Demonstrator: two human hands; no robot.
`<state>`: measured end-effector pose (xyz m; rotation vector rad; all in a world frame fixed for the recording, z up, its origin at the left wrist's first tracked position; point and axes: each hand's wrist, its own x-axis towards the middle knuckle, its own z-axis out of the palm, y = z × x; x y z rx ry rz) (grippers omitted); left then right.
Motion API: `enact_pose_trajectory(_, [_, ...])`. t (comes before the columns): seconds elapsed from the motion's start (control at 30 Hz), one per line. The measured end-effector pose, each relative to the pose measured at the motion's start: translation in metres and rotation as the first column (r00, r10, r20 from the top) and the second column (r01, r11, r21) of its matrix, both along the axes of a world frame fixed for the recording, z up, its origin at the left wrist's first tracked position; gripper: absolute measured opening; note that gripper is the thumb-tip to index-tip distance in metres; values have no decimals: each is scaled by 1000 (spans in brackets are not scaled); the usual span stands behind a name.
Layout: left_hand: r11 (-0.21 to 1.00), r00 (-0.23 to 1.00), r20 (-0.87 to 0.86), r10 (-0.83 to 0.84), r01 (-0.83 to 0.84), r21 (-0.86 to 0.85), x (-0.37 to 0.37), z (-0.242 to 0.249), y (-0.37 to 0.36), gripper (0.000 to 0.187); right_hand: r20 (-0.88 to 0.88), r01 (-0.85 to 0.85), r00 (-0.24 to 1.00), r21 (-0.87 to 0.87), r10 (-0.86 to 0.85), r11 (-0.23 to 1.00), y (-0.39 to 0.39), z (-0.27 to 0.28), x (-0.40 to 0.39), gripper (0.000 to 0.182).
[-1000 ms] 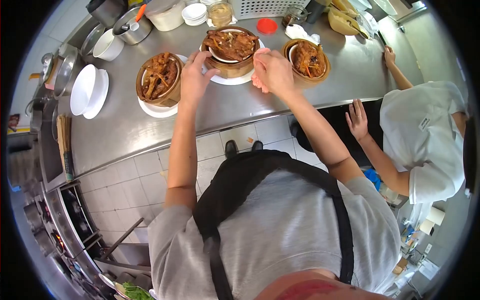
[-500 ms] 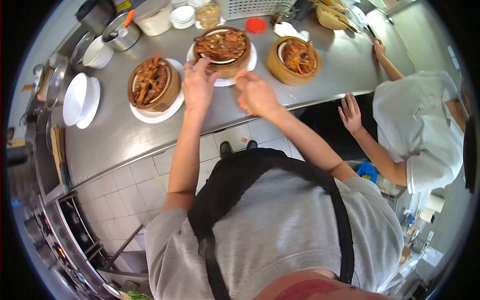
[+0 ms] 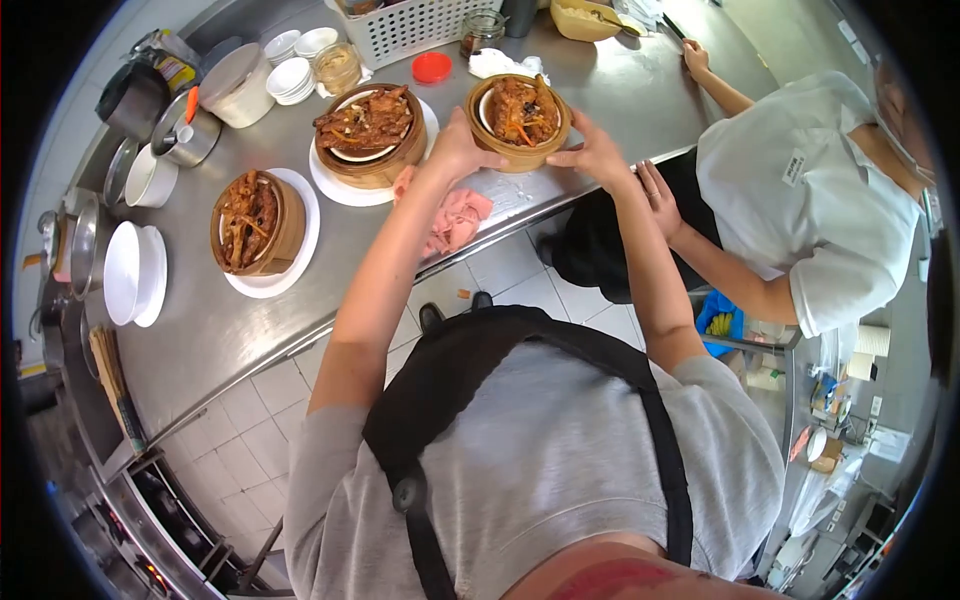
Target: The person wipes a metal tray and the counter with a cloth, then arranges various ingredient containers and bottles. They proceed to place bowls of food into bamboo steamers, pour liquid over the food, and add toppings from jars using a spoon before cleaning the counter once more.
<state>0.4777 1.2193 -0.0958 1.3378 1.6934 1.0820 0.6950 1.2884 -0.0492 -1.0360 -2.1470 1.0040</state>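
Note:
My left hand (image 3: 464,150) and my right hand (image 3: 598,152) grip opposite sides of the right-hand bamboo steamer (image 3: 522,158). Inside it, a white dish holds braised chicken feet (image 3: 524,110) with an orange strip on top. Below my left wrist lies a crumpled pink cloth (image 3: 460,218) at the counter's edge. Left of my hands, a second bamboo steamer (image 3: 385,172) of chicken feet sits on a white plate (image 3: 428,120). Farther left, a third bamboo steamer (image 3: 288,228) stands on another white plate (image 3: 308,190).
A co-worker in a white shirt (image 3: 800,200) stands at the right, one hand (image 3: 660,198) near my right forearm. Along the back are a red lid (image 3: 431,68), a white perforated basket (image 3: 420,28), a glass jar (image 3: 482,32) and small stacked dishes. White bowls (image 3: 125,272) stand at far left.
Both hands have moved right, from the middle steamer and the cloth to the right-hand steamer. The pink cloth now lies released on the counter. My view has shifted to the right.

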Motion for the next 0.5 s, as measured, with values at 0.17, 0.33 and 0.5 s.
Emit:
enact_pose_trajectory(0.17, [985, 1000, 8, 20, -21, 174, 2, 11, -7, 81, -157, -111, 986, -359, 57, 927, 4, -4, 0, 92])
enact_pose_trajectory(0.33, [955, 992, -4, 128, -122, 271, -4, 81, -44, 81, -151, -199, 976, -329, 157, 923, 4, 56, -19, 91])
enact_pose_trajectory(0.5, [884, 953, -78, 293, -238, 403, -53, 104, -74, 76, -238, -360, 919, -178, 315, 916, -4, 85, -83, 86])
